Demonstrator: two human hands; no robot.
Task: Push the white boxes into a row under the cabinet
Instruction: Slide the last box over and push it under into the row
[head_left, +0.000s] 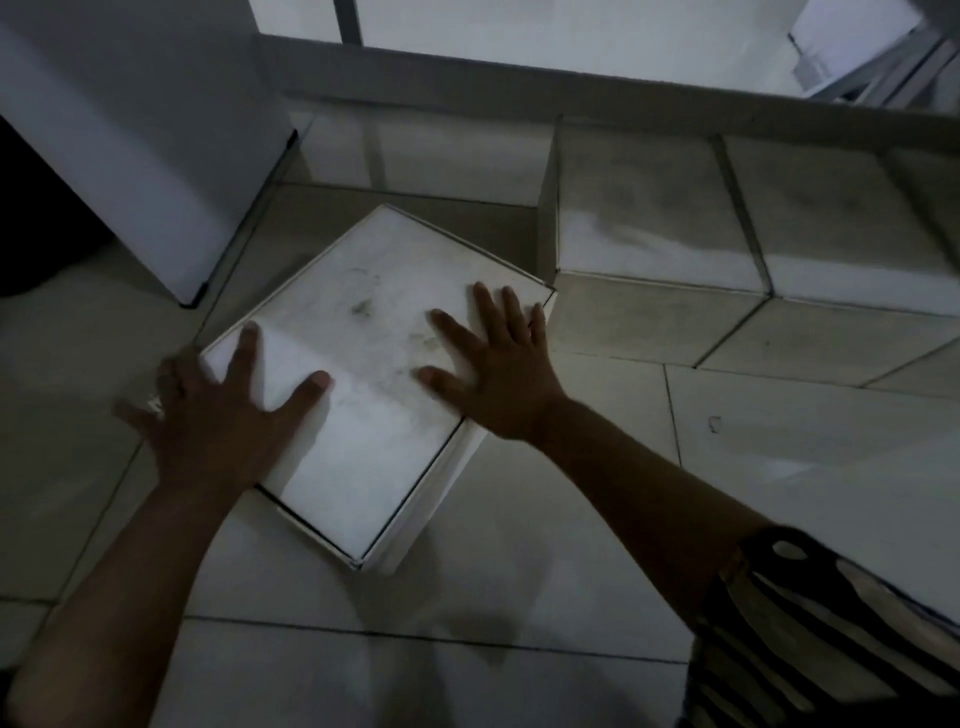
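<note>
A white box (363, 374) lies on the tiled floor, turned at an angle like a diamond, its lid smudged with grey marks. My left hand (223, 410) rests flat over its near-left edge, fingers spread. My right hand (493, 369) presses flat on the lid near its right corner, fingers apart. Behind, under the cabinet's lower edge (571, 83), white boxes stand side by side: one at the back middle (441, 156), one to its right (649, 208) and another at the far right (841, 218). The angled box's right corner almost touches the second of these.
A tall white panel or cabinet side (156, 145) stands at the left with a dark gap beside it. Pale floor tiles (779, 441) spread in front. A striped sleeve (810, 634) shows at lower right.
</note>
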